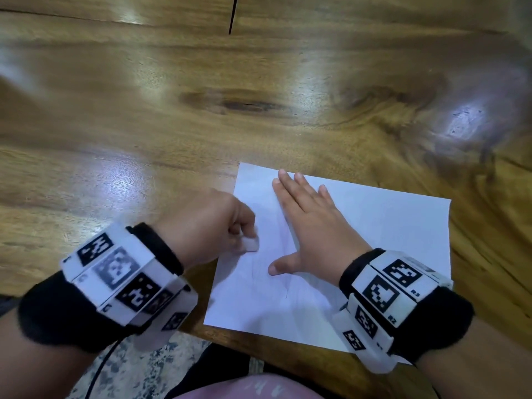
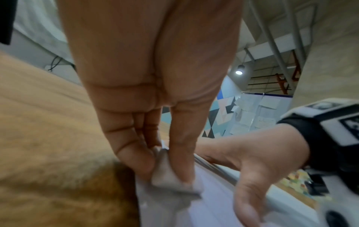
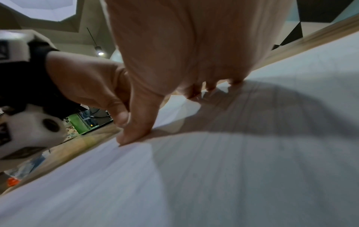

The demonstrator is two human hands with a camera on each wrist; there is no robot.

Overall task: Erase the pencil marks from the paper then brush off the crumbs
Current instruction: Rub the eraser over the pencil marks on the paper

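Observation:
A white sheet of paper (image 1: 374,240) lies on the wooden table (image 1: 172,125) near its front edge, with faint pencil lines (image 1: 283,272) running down its left half. My left hand (image 1: 207,223) pinches a small white eraser (image 1: 250,244) between thumb and fingers, its tip down on the paper's left part; the left wrist view shows the eraser (image 2: 170,176) pressed to the sheet (image 2: 194,212). My right hand (image 1: 305,223) lies flat on the paper, fingers straight and thumb spread. In the right wrist view its thumb (image 3: 136,130) presses the paper (image 3: 233,169).
The wooden table stretches far to the back and to both sides, with a dark seam (image 1: 233,15) at the rear. Its front edge (image 1: 259,349) runs just below the paper. A patterned floor (image 1: 138,367) and a black cable (image 1: 98,372) show underneath.

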